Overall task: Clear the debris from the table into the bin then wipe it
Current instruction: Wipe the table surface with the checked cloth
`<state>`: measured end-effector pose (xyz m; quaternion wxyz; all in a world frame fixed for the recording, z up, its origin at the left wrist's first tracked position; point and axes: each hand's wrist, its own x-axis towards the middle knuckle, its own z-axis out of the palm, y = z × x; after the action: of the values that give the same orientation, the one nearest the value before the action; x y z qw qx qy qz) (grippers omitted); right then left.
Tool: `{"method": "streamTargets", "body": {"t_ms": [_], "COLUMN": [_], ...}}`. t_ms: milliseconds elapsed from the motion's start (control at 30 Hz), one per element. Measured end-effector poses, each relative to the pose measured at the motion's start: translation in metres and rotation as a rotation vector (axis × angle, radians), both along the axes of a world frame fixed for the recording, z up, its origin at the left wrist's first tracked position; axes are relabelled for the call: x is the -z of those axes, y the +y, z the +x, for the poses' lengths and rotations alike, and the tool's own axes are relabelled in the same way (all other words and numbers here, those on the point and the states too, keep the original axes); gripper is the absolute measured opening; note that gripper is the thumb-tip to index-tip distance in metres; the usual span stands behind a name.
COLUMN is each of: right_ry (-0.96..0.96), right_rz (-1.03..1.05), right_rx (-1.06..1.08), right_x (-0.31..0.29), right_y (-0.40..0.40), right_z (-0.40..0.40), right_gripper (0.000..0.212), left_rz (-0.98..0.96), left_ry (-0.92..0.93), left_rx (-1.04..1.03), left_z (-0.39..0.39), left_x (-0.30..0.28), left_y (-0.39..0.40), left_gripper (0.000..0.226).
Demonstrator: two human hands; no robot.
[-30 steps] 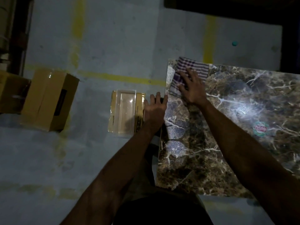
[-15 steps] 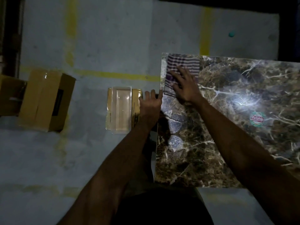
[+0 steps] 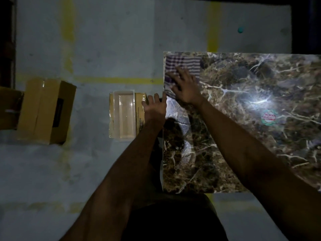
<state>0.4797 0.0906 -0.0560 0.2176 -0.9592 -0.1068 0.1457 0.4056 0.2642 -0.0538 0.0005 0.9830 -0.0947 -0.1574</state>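
Note:
A dark marbled table (image 3: 243, 136) fills the right half of the view. A purple-and-white striped cloth (image 3: 189, 64) lies flat at its far left corner. My right hand (image 3: 185, 86) presses on the cloth with fingers spread and straight. My left hand (image 3: 155, 106) rests with straight fingers at the table's left edge, just beside the cloth's near end. On the floor left of the table sits an open box with a pale clear tray in it, the bin (image 3: 124, 114). No loose debris shows on the tabletop.
A brown cardboard box (image 3: 46, 108) lies on the grey floor further left, another box (image 3: 8, 108) beside it at the frame edge. Yellow floor lines (image 3: 119, 80) run past the table. A round sticker (image 3: 268, 117) marks the tabletop. A bright glare spot sits near it.
My right hand has slid the cloth leftward and slightly nearer, toward the table's left edge. My left hand has stayed at that edge.

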Motion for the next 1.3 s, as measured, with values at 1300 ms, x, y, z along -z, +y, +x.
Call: {"method": "streamTargets", "body": {"t_ms": [1300], "right_ry": [0.005], "right_rz": [-0.053], "right_rx": [0.048], "right_x": [-0.009], "right_y": [-0.111], "right_z": [-0.057], "right_gripper": [0.058], "left_rz": [0.073], "left_ry": [0.15], "left_rx": [-0.09], "left_z": [0.008], "left_x": [-0.013], "left_y": [-0.074], "left_gripper": [0.055]}}
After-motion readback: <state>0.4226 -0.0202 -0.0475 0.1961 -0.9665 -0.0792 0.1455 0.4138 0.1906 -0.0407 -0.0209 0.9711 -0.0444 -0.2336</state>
